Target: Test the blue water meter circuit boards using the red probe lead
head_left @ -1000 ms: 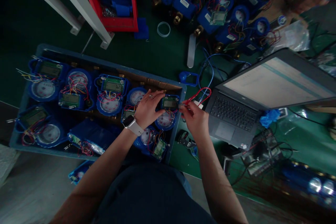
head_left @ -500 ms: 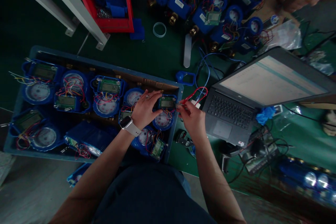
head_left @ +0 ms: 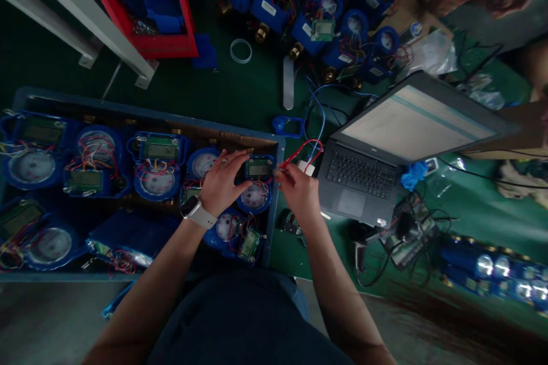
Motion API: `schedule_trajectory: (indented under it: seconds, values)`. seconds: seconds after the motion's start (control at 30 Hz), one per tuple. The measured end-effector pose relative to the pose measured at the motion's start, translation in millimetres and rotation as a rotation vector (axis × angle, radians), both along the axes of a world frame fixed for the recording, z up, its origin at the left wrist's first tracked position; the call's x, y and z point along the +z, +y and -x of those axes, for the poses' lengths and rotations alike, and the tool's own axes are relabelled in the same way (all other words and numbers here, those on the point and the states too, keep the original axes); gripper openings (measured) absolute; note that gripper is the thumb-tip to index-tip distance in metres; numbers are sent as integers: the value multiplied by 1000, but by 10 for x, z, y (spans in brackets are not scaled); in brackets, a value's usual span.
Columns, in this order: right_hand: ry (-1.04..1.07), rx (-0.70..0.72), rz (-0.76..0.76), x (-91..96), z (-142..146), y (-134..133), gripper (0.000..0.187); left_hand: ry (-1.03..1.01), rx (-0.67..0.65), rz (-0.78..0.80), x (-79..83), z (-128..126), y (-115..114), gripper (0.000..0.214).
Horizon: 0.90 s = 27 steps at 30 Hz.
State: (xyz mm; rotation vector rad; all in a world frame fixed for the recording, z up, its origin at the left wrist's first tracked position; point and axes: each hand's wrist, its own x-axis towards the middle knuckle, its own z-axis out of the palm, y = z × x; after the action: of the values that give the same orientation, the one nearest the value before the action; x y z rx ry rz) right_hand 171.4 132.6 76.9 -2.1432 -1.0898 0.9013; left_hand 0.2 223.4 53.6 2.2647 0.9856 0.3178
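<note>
My left hand (head_left: 223, 182) rests with fingers outstretched and thumb apart on the left side of a blue water meter (head_left: 256, 197) in the crate (head_left: 192, 118). The meter carries a small display board (head_left: 259, 167) above its round dial. My right hand (head_left: 298, 188) is pinched at the board's right edge on the end of a red cable (head_left: 314, 141); the tip between the fingers is mostly hidden. The cable loops back toward a white plug-like block (head_left: 306, 167). Several more blue meters with loose coloured wires fill the crate, one of them (head_left: 157, 165) left of my hand.
A laptop (head_left: 359, 177) stands open to the right, with a barcode scanner (head_left: 359, 245) in front. A red bin (head_left: 165, 45) and several meters (head_left: 274, 8) occupy the back. Across the table are a co-worker's hands (head_left: 456, 0). More meters (head_left: 483, 265) lie at the far right.
The view has shifted, so the scene sits further left. Both my hands keep their places at the meter. The co-worker's hands have moved, and a second one shows more plainly.
</note>
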Motion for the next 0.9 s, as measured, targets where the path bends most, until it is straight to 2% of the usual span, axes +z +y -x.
schedule_trajectory:
  seconds: [0.23, 0.33, 0.6, 0.9]
  values:
    - [-145, 40, 91, 130, 96, 105, 12, -29, -39, -43, -40, 63, 64, 45]
    - [-185, 62, 129, 160, 109, 131, 12, -4, -30, 8, -58, 77, 85, 44]
    - [-223, 153, 182, 181, 74, 153, 17, -24, -6, 69, -29, 63, 98, 47]
    - [-246, 194, 193, 177, 88, 168, 17, 20, -39, -15, -73, 97, 116, 44]
